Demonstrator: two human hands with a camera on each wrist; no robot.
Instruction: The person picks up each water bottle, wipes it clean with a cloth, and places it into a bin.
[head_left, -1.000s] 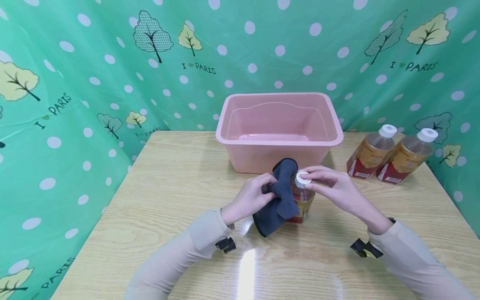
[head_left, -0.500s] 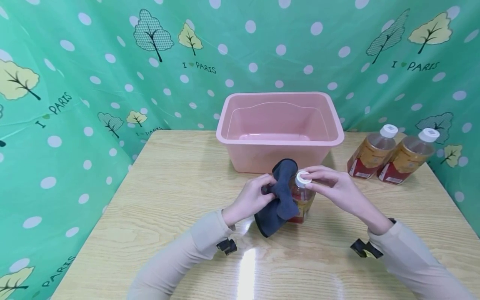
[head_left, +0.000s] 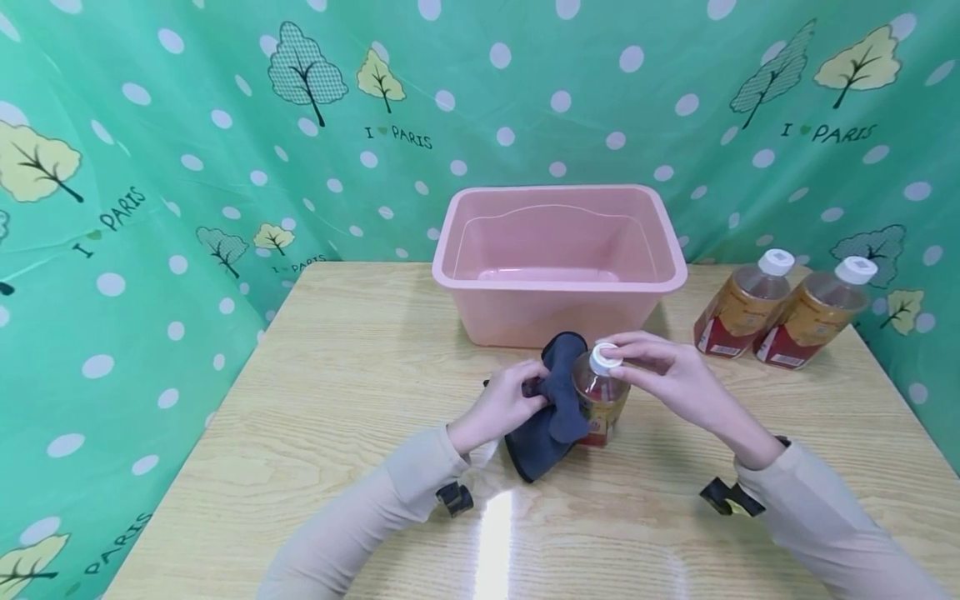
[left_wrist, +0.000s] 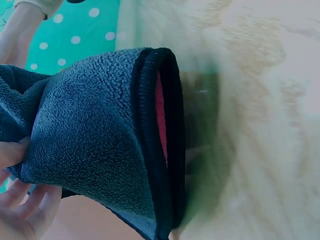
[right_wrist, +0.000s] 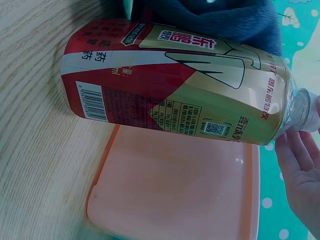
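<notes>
A drink bottle (head_left: 602, 405) with a gold and red label stands upright on the table in front of the pink bin. My right hand (head_left: 663, 372) pinches its white cap (head_left: 606, 358) between thumb and fingers. Bunched in my left hand (head_left: 501, 405) is a dark blue-grey cloth (head_left: 546, 429) with black edging, held against or close beside the bottle's left side. In the left wrist view the cloth (left_wrist: 95, 125) hides most of the bottle. The right wrist view shows the bottle's label (right_wrist: 175, 85) facing the camera, with the cloth (right_wrist: 220, 20) behind it.
An open pink bin (head_left: 558, 312) stands at the back middle of the wooden table (head_left: 337, 375). Two similar bottles, one (head_left: 742, 308) beside the other (head_left: 813, 317), stand at the back right. A green patterned curtain (head_left: 225, 125) hangs behind.
My left hand and the cloth have shifted slightly left and down along the bottle, so more of the bottle's shoulder shows. The right hand stays on the cap.
</notes>
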